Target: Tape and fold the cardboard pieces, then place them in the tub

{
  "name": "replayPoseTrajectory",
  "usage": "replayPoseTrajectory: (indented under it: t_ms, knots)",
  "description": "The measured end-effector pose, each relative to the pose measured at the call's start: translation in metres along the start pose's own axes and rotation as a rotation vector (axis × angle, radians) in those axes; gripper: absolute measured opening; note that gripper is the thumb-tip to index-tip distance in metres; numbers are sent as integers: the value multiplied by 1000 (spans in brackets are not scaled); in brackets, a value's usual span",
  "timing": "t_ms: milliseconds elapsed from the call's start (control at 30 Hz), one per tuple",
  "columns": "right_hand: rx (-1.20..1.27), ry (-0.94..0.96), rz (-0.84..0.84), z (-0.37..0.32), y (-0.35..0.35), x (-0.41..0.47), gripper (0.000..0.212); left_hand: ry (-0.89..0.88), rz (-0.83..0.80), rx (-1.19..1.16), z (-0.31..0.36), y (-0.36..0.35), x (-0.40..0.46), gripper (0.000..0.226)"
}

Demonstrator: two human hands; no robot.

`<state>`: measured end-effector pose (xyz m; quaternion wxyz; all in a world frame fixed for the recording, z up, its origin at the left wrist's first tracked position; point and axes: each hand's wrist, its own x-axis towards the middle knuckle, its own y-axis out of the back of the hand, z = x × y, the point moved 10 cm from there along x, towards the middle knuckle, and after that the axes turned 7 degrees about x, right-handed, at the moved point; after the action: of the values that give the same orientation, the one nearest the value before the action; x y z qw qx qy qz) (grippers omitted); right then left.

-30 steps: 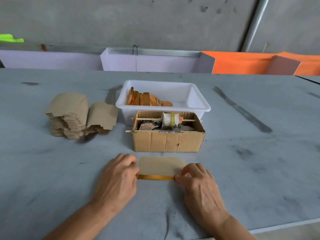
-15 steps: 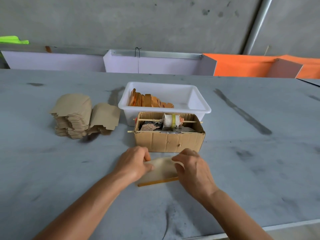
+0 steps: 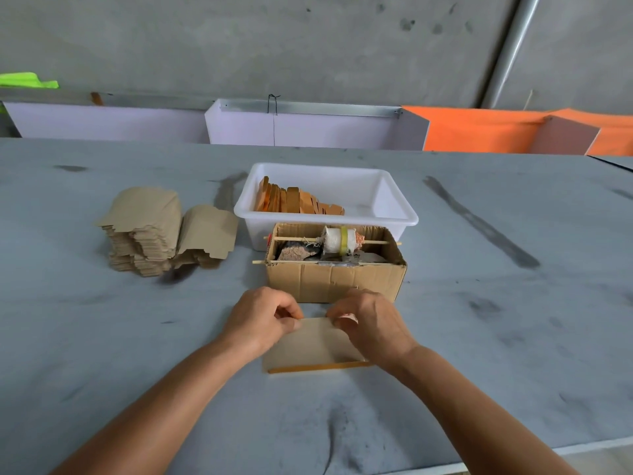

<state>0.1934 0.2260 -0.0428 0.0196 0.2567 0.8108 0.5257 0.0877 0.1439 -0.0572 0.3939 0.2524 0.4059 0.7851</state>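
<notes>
Tan flat cardboard piece [image 3: 313, 344] with its amber tape strip now lies lower at frame centre. Left hand [image 3: 262, 318] and right hand [image 3: 371, 322] have shifted to its far edge, fingers curled, pinching it.

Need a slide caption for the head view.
Both hands, left and right, pinch the taped cardboard piece before the white tub.

The open brown cardboard box [image 3: 334, 281] sits right in front of the white plastic tub [image 3: 394, 200], blocking the straight path. Bare grey table [image 3: 496, 320] right of both.
</notes>
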Motion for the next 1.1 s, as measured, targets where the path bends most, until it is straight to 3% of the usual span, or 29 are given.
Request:
replayPoseTrajectory:
  t_ms: [167,333,500,600,700,767,833,933,1100]
  knots:
    - [23,14,18,4,0,-2,19,-99,30,121,11,0,-1,7]
    - [-69,172,42,-10,7,-6,15,-291,73,306,31,0,-7,11]
    - [-317,350,15,-33,2,-11,24,-547,151,576,60,4,-27,20]
    - [-463,381,-78,-36,-8,-16,22,-638,92,765,72,-6,-39,16]
    - [-496,330,-173,-29,-16,-20,19,-597,-5,888,65,-20,-42,28]
    - [-483,269,-225,-27,-20,-21,15,-546,-31,879,65,-19,-42,23]
    - [-438,227,-201,-23,-21,-20,29,-447,-59,851,62,-20,-36,13]
    - [-414,219,-160,-29,-21,-21,36,-398,-39,871,58,-33,-31,36]
    - [-384,212,-147,-21,-21,-23,36,-342,-49,837,49,-36,-30,40]
